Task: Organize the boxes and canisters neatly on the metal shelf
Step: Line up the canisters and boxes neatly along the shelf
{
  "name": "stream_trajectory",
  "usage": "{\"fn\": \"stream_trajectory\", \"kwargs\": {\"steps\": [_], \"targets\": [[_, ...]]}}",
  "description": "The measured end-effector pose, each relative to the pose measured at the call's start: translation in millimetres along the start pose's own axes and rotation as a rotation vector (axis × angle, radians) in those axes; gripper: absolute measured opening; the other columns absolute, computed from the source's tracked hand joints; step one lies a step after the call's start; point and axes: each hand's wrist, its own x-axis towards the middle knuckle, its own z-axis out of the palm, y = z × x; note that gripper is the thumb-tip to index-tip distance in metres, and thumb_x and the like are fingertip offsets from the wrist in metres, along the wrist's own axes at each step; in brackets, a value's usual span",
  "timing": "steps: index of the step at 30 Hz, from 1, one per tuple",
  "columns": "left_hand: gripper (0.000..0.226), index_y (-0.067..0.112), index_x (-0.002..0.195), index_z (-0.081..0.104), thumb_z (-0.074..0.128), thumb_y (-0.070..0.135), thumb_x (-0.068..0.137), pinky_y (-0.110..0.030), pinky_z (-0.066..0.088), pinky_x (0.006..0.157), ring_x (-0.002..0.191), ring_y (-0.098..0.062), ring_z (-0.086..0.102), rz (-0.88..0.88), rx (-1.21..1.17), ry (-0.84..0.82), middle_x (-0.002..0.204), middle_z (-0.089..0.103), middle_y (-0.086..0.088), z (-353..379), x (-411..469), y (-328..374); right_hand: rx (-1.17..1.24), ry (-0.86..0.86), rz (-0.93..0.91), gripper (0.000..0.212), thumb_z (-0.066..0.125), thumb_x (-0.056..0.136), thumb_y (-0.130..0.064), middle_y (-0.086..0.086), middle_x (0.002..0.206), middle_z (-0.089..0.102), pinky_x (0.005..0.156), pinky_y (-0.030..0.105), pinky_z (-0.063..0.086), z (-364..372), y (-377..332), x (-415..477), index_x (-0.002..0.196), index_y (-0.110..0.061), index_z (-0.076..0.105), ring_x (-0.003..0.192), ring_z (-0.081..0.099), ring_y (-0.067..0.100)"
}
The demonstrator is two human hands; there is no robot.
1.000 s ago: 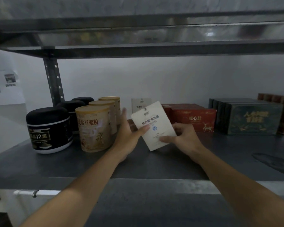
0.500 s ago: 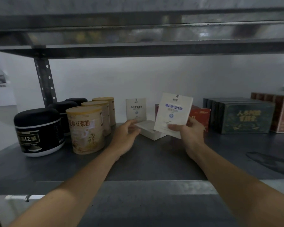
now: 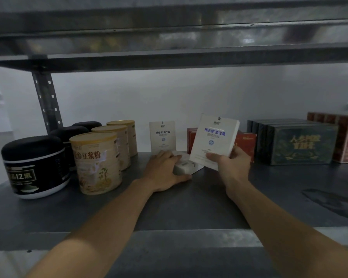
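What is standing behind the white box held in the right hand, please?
Red boxes show past both edges of the white box that the right hand holds; their middle part is covered, so their number cannot be told.

Storeroom, prob.: metal shelf (image 3: 189, 207) w/ rows of same-brand canisters (image 3: 96, 163) & boxes (image 3: 297, 145).

The view is dim and greyish, the white back wall (image 3: 209, 93) the brightest part. The upper shelf (image 3: 169, 37) shows smeared reflections; edges bow with wide-angle distortion, and detail is soft.
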Motion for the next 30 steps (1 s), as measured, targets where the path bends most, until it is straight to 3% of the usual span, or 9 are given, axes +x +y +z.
{"fn": "stream_trajectory", "kwargs": {"steps": [5, 9, 12, 14, 17, 20, 23, 26, 30], "targets": [[0.085, 0.025, 0.148, 0.039, 0.063, 0.068, 0.078, -0.041, 0.032, 0.113, 0.134, -0.023, 0.037, -0.053, -0.110, -0.019, 0.149, 0.040, -0.002, -1, -3, -3, 0.001, -0.005, -0.011, 0.046, 0.084, 0.070, -0.001, -0.001, 0.102, 0.066, 0.065, 0.019, 0.049, 0, 0, -1, 0.109, -0.014, 0.064, 0.092, 0.065, 0.017], [0.068, 0.025, 0.144, 0.043, 0.059, 0.058, 0.087, -0.041, 0.040, 0.107, 0.129, -0.022, 0.045, -0.033, -0.093, 0.026, 0.147, 0.046, -0.002, -9, -9, -1, 0.012, -0.007, -0.017, 0.046, 0.085, 0.070, -0.002, -0.001, 0.102, 0.066, 0.066, 0.019, 0.050, -1, 0, -2, 0.109, -0.016, 0.064, 0.091, 0.065, 0.016], [0.047, 0.024, 0.133, 0.051, 0.052, 0.051, 0.094, -0.042, 0.050, 0.096, 0.115, -0.022, 0.055, -0.015, -0.180, 0.184, 0.134, 0.056, -0.004, -17, -14, -5, 0.038, -0.007, -0.005, 0.046, 0.085, 0.071, -0.003, -0.001, 0.104, 0.066, 0.068, 0.022, 0.051, -2, -1, -2, 0.110, -0.016, 0.063, 0.095, 0.065, 0.017], [0.036, 0.021, 0.122, 0.054, 0.044, 0.047, 0.099, -0.035, 0.055, 0.085, 0.109, -0.020, 0.057, -0.038, -0.332, 0.329, 0.129, 0.059, -0.007, -19, -15, -9, 0.052, -0.008, -0.002, 0.045, 0.085, 0.071, -0.003, -0.001, 0.104, 0.067, 0.070, 0.023, 0.050, -2, -2, -2, 0.109, -0.016, 0.064, 0.096, 0.066, 0.018], [0.029, 0.017, 0.105, 0.055, 0.036, 0.039, 0.103, -0.009, 0.045, 0.063, 0.091, -0.015, 0.057, -0.130, -0.573, 0.531, 0.110, 0.062, -0.008, -23, -17, -10, 0.053, -0.046, -0.007, 0.046, 0.084, 0.072, -0.002, -0.001, 0.104, 0.067, 0.071, 0.022, 0.050, -2, -3, -4, 0.112, -0.015, 0.065, 0.096, 0.066, 0.017], [0.035, 0.012, 0.097, 0.059, 0.035, 0.037, 0.104, -0.007, 0.043, 0.058, 0.078, -0.006, 0.058, -0.209, -0.720, 0.644, 0.088, 0.062, 0.001, -26, -16, -11, 0.027, -0.110, -0.002, 0.046, 0.083, 0.072, -0.001, -0.004, 0.100, 0.067, 0.066, 0.018, 0.047, -1, -3, -4, 0.112, -0.015, 0.065, 0.092, 0.066, 0.013], [0.043, 0.006, 0.095, 0.062, 0.035, 0.039, 0.103, -0.008, 0.043, 0.058, 0.076, -0.009, 0.060, -0.250, -0.779, 0.649, 0.081, 0.063, 0.002, -23, -11, -14, -0.008, -0.165, 0.002, 0.045, 0.083, 0.072, 0.000, -0.006, 0.096, 0.068, 0.065, 0.015, 0.046, 0, -1, -4, 0.110, -0.015, 0.066, 0.087, 0.065, 0.005], [0.044, 0.007, 0.100, 0.063, 0.035, 0.040, 0.103, -0.013, 0.045, 0.064, 0.079, -0.006, 0.060, -0.269, -0.785, 0.628, 0.088, 0.065, -0.001, -21, -10, -17, -0.037, -0.191, 0.000, 0.044, 0.083, 0.071, 0.000, -0.004, 0.099, 0.070, 0.067, 0.018, 0.049, 0, 1, -4, 0.110, -0.014, 0.066, 0.089, 0.066, 0.006], [0.023, 0.013, 0.116, 0.056, 0.050, 0.030, 0.101, -0.014, 0.043, 0.065, 0.094, -0.013, 0.061, -0.297, -0.840, 0.504, 0.105, 0.062, 0.002, -20, -10, -16, -0.051, -0.193, -0.005, 0.044, 0.084, 0.070, 0.002, -0.001, 0.102, 0.072, 0.072, 0.024, 0.053, 2, 4, -3, 0.108, -0.012, 0.067, 0.093, 0.069, 0.014]]}}
